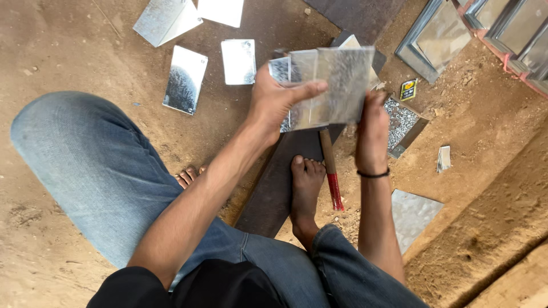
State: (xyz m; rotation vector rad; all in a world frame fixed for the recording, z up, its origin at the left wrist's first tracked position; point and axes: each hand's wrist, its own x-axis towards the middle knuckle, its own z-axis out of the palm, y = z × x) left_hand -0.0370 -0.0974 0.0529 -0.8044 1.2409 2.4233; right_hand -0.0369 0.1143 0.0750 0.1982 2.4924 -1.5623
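Both hands grip one metal sheet (334,85) at chest height; left hand (277,102) pinches its left edge, right hand (371,128) its lower right; long axis runs left-right; hammer (331,177) lies below on plank (274,188).

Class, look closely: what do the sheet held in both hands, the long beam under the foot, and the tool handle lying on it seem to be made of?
Held sheet: thin galvanised-looking metal, with a shiny, mottled grey surface.
Beam: probably steel, dark, flat and dull; painted wood cannot be excluded.
Tool handle: likely wood, brown at the upper end with a red-painted lower end.
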